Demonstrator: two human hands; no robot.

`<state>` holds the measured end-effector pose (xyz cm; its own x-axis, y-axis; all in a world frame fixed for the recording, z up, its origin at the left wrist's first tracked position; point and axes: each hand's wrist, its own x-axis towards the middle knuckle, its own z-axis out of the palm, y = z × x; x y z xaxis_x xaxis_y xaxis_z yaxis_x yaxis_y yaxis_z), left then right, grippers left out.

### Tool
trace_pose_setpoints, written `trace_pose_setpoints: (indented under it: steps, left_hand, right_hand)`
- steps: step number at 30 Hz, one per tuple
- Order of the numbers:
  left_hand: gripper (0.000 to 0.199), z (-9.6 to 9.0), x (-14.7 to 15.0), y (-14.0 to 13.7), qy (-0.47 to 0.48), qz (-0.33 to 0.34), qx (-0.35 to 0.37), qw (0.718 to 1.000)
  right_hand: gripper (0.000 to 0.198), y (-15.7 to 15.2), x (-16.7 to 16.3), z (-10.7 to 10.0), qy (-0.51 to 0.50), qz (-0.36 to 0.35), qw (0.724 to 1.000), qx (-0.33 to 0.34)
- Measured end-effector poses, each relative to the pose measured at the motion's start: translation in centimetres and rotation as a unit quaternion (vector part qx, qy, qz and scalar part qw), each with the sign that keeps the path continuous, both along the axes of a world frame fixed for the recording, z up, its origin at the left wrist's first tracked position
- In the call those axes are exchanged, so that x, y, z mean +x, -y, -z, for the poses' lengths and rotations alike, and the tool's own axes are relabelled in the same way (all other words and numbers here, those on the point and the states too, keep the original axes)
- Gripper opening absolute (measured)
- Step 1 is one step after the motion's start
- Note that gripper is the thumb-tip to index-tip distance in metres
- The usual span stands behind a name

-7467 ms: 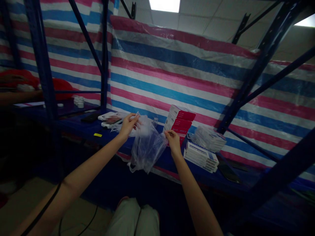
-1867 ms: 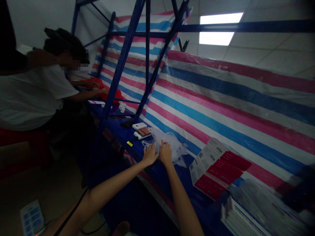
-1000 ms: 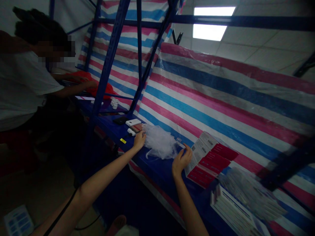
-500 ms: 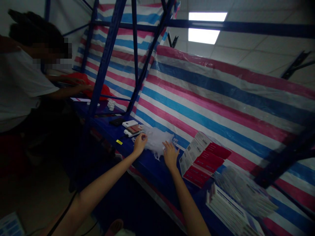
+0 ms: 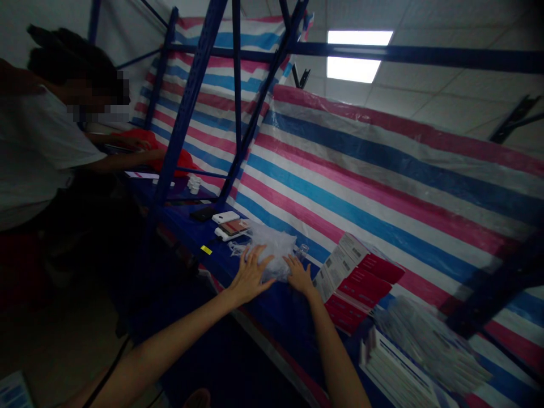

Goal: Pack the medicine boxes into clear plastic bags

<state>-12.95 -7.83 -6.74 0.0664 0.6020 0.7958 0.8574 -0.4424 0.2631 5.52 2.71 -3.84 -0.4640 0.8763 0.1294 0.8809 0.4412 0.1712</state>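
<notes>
A crumpled heap of whitish translucent plastic bags (image 5: 272,241) lies on the blue shelf (image 5: 272,303). My left hand (image 5: 250,275) rests against the near left side of the heap, its fingers spread. At the heap's right side is my right hand (image 5: 298,274), fingers apart and touching the plastic. Neither hand grips anything. Just beyond the right fingertips stands a small clear object (image 5: 302,251), too small to name. Left of the heap lie a white device (image 5: 225,217), a brown-faced phone-like device (image 5: 233,227) and a dark one (image 5: 203,213).
Red and white boxes (image 5: 359,289) stand to the right, beside a stack of flat white boxes (image 5: 395,368) and plastic-wrapped packs (image 5: 429,340). A blue upright post (image 5: 181,122) divides the shelf. Beyond it a person (image 5: 46,147) leans over red fabric (image 5: 170,158). A yellow label (image 5: 206,249) marks the edge.
My left hand has opened from a closed shape and moved right and down onto the near side of the plastic bags. My right hand has shifted slightly right.
</notes>
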Motion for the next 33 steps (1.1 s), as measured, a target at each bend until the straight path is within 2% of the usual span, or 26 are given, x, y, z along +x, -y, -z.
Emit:
trace_pose_setpoints:
  steps: [2,3,6,10,13,16,21,24,28,31,33]
  left_hand:
    - [0.052,0.1,0.2,-0.1,-0.121,0.078,-0.015,0.989]
    - [0.049,0.1,0.1,-0.6,-0.158,0.094,-0.031,0.983]
    - [0.037,-0.1,-0.8,-2.8,-0.190,0.075,-0.075,0.976]
    - [0.031,-2.1,-2.9,-5.8,-0.182,0.062,-0.123,0.974]
    - [0.028,-3.6,-4.2,-7.3,-0.193,0.055,-0.124,0.972]
    - [0.032,-3.6,-5.1,-7.9,-0.218,0.039,-0.112,0.969]
    - [0.053,-2.0,-6.0,-7.1,-0.264,0.046,-0.087,0.959]
    - [0.055,-2.5,-6.8,-6.8,-0.283,0.026,-0.070,0.956]
    - [0.046,-3.7,-6.6,-7.2,-0.307,-0.024,-0.060,0.949]
    - [0.054,-3.4,-4.4,-7.7,-0.292,-0.008,-0.035,0.956]
    - [0.055,-2.7,-2.1,-7.9,-0.265,0.026,0.006,0.964]
  right_hand:
    - [0.057,0.1,0.2,-0.3,-0.020,0.007,1.000,-0.021]
    - [0.058,0.2,0.3,-0.4,-0.028,0.011,0.999,-0.037]
    - [0.066,0.4,0.8,-0.3,-0.038,0.012,0.998,-0.046]
    - [0.043,0.6,1.0,-0.3,-0.046,-0.003,0.998,0.030]
    - [0.036,0.5,0.2,-0.6,-0.040,-0.016,0.991,0.123]
    - [0.042,0.4,-0.6,-0.7,-0.021,-0.031,0.982,0.185]
    - [0.059,0.5,-0.8,0.0,-0.028,-0.030,0.990,0.138]
    - [0.071,0.5,-0.4,-0.4,-0.063,-0.020,0.991,0.119]
    - [0.078,3.0,0.9,-3.0,-0.120,-0.044,0.991,0.028]
    - [0.072,8.5,3.3,-6.4,-0.196,-0.132,0.971,0.027]
    - [0.065,13.1,6.2,-9.1,-0.250,-0.195,0.948,-0.017]
